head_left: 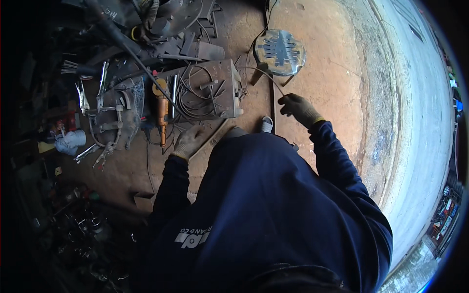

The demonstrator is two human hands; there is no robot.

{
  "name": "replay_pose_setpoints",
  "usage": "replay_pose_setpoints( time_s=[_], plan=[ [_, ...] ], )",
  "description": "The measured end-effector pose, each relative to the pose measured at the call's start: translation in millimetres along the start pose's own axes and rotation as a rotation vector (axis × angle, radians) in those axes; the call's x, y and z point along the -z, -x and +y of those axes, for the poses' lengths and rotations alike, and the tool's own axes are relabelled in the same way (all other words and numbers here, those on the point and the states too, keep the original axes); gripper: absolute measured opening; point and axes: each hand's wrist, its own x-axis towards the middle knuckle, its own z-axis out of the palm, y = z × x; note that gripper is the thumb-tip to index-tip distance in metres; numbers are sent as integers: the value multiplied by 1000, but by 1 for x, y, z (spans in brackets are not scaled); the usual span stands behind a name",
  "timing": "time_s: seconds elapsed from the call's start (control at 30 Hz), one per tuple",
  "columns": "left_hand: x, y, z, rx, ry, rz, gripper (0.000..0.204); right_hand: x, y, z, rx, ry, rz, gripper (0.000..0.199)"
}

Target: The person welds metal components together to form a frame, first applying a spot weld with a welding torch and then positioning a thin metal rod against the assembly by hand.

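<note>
My right hand [299,108], in a light knitted glove, is closed around one end of a thin curved rod [266,74]. The rod bends away to the left, toward the edge of a brown steel bench [223,80]. On my left side, my gloved left hand [189,140] is low beside the bench's front edge, its fingers loosely stretched, and no held thing shows in it. A narrow, pale-edged strip [210,140] runs just beside that hand. Coiled wire or rods [188,103] lie on the bench, next to an orange power tool [162,115] with a yellow head.
Ahead stands a round metal stool [280,52] with a slotted top. Locking pliers [103,78] and a C-shaped clamp [118,124] are at the left of the bench. A whitish bucket [71,141] sits farther left. Dark clutter [88,229] fills the lower left; pale pavement [415,122] lies right.
</note>
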Motion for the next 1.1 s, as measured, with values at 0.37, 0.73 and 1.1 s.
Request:
replay_pose_setpoints(
  time_s=[0.37, 0.73, 1.1],
  plan=[
    [-43, -12, -8, 93, 52, -83, 40, 60, -99, -72, 49, 115, 75, 35],
    [64, -176, 127, -302, 24, 373, 35, 64, -240, -174, 45, 229, -108, 33],
    [167, -243, 234, -422, -384, 969, 39, 143, -292, -175, 53, 399, -399, 31]
  ],
)
